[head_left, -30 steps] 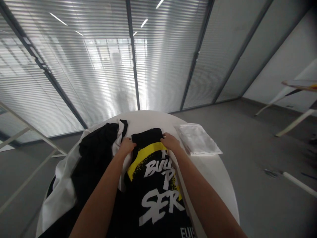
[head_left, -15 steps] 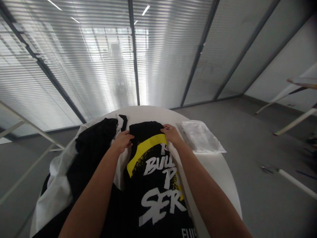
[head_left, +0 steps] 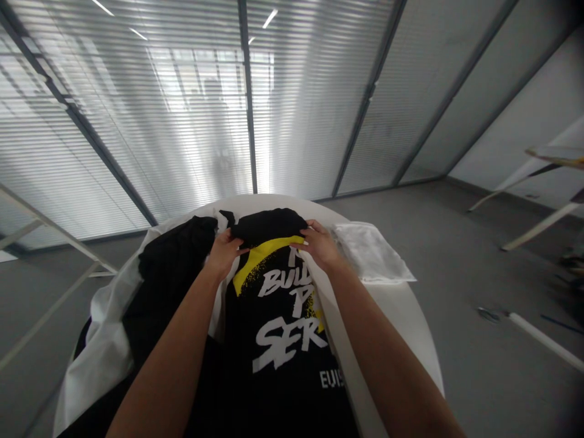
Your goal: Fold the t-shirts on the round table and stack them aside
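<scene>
Gripping the top of a black T-shirt [head_left: 274,328] with both bare hands, a person looks down at it from above. The shirt lies lengthwise at the bottom center of the frame, on a round white table [head_left: 260,204], its upper edge bunched into a dark fold. The left hand [head_left: 223,254] sits at the shirt's upper left, its fingers [head_left: 235,246] curled together and pinching the black fabric. The right hand [head_left: 320,245] sits at the upper right, its fingers [head_left: 306,238] slightly spread and pressed onto the cloth.

A yellow band with speckled edges curves across the chest. Below it, jagged white letters read "BULL", then "P", then "SER", with smaller white "EUIS" lower down; a letter above "BULL" is partly hidden.

Just left of the shirt, a black garment [head_left: 176,264] lies over a white cloth [head_left: 103,359], which drapes over the table's left edge. To the right of the right hand rests a folded translucent plastic bag [head_left: 371,252]. Slatted window blinds [head_left: 137,121] fill the upper left of the frame.
</scene>
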### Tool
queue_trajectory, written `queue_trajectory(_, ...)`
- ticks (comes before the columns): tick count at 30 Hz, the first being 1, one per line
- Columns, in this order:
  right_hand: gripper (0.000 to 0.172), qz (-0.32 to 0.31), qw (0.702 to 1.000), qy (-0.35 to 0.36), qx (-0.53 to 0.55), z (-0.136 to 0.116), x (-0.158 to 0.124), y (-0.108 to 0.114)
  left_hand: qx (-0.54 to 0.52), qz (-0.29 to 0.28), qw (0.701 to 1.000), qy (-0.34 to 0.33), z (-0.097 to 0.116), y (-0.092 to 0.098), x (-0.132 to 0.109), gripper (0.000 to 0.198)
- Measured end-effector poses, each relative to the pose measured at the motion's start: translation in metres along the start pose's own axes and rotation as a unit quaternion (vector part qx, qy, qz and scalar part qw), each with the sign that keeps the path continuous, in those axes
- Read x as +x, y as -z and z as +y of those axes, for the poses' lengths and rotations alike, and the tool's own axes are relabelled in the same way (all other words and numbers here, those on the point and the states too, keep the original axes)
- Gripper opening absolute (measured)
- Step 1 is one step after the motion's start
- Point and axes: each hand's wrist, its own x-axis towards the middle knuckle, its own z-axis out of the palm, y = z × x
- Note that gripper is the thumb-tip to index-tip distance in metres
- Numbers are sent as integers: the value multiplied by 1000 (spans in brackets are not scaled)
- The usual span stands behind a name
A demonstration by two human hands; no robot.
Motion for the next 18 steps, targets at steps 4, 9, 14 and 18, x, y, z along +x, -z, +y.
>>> queue_trajectory(4, 28, -26, 999, -1, 19, 4, -1, 3, 13, -22, 1000, -10, -3, 2, 1, 39)
queue_trajectory(9, 33, -37, 998, 29, 46, 9, 2, 5, 27, -35, 997, -61, -7, 7, 4, 21)
queue_trajectory(14, 52, -13, 998, 59, 10, 12, 3, 5, 14, -86, 983, -162, -14, 14, 7, 3)
queue_trajectory(18, 46, -26, 997, 58, -44, 18, 2, 7, 31, -94, 985, -144, -17, 15, 6, 8)
